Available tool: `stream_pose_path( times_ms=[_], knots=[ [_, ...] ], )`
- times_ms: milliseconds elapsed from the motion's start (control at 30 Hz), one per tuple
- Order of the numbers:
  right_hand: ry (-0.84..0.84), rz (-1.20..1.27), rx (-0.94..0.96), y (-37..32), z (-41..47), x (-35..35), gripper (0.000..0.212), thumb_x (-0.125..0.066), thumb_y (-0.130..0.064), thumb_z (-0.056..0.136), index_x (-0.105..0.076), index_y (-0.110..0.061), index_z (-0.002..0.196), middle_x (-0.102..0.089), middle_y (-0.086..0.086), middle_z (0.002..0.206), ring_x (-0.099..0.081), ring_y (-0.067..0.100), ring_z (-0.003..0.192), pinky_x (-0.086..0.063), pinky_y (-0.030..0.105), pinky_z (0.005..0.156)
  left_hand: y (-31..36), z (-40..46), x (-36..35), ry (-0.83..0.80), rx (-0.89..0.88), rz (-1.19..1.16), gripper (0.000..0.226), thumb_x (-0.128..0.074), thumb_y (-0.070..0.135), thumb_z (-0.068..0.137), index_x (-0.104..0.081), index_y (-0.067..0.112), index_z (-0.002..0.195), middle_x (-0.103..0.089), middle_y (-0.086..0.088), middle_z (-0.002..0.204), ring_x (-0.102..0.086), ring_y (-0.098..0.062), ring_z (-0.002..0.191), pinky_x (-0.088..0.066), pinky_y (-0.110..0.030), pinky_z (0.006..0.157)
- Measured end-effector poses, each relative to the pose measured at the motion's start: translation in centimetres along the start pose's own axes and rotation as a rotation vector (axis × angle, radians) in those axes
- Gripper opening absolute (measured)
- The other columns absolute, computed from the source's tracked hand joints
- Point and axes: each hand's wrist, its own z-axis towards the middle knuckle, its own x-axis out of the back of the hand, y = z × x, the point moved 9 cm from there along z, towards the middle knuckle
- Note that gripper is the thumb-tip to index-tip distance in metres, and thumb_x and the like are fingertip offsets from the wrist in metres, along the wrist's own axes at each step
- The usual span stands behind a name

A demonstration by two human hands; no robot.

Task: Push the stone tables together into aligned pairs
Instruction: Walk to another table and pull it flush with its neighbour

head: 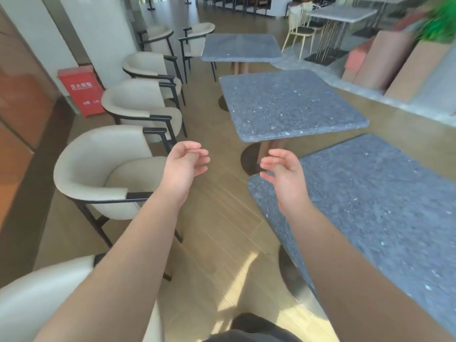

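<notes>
At the far left a red box (80, 91) stands against the wall, beside a row of cream armchairs (116, 169) lining the wooden floor (222, 230). The left hand (183, 166) hangs above that floor, fingers loosely curled, holding nothing. The right hand (283, 176) hovers over the corner of the nearest stone table (382, 206), fingers relaxed and empty. Beyond it the middle stone table (291, 104) stands apart, a gap of floor between them, and the far stone table (240, 46) sits further back, offset leftward. Brown planter boxes (394, 62) line the right edge.
</notes>
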Motion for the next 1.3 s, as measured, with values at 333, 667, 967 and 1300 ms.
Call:
stream_pose_path(
  times_ms=[333, 667, 967, 1300],
  knots=[
    [0.138, 0.004, -0.068, 5.1, 9.6, -0.6, 0.034, -0.041, 0.005, 0.093, -0.063, -0.018, 0.105, -0.069, 0.003, 0.098, -0.068, 0.018, 0.101, -0.058, 0.033, 0.089, -3.7, 13.3, -2.7, -0.097, 0.079, 0.104, 0.018, -0.044, 0.002, 0.100, -0.059, 0.012, 0.105, -0.067, -0.010, 0.101, -0.068, -0.023, 0.090, -0.058, -0.041, 0.090],
    [0.238, -0.264, -0.274, 16.0, 22.6, 1.5, 0.041, -0.036, 0.005, 0.085, -0.058, -0.024, 0.103, -0.067, -0.004, 0.092, -0.062, 0.015, 0.084, -0.056, 0.046, 0.085, -12.7, 29.5, -11.4, -0.267, 0.282, 0.320, 0.020, -0.043, 0.002, 0.099, -0.058, 0.012, 0.109, -0.068, -0.007, 0.098, -0.068, -0.018, 0.087, -0.059, -0.036, 0.084],
    [0.476, -0.241, -0.525, 24.0, 22.1, 6.0, 0.038, -0.036, 0.003, 0.085, -0.057, -0.027, 0.095, -0.068, -0.001, 0.089, -0.065, 0.019, 0.090, -0.056, 0.048, 0.091, -26.9, 31.5, -15.6, -0.423, 0.692, 0.512, 0.023, -0.040, -0.001, 0.100, -0.055, 0.015, 0.095, -0.066, -0.008, 0.094, -0.064, -0.021, 0.079, -0.054, -0.037, 0.074],
    [0.903, -0.019, -0.758, 30.3, 17.0, 6.5, 0.028, -0.046, -0.003, 0.082, -0.062, -0.020, 0.098, -0.071, 0.003, 0.090, -0.064, 0.022, 0.083, -0.056, 0.045, 0.087, -34.0, 34.0, -21.2, -0.777, 0.956, 0.665, 0.015, -0.038, 0.003, 0.102, -0.050, 0.011, 0.105, -0.060, -0.008, 0.088, -0.061, -0.022, 0.078, -0.051, -0.039, 0.076]
  ],
)
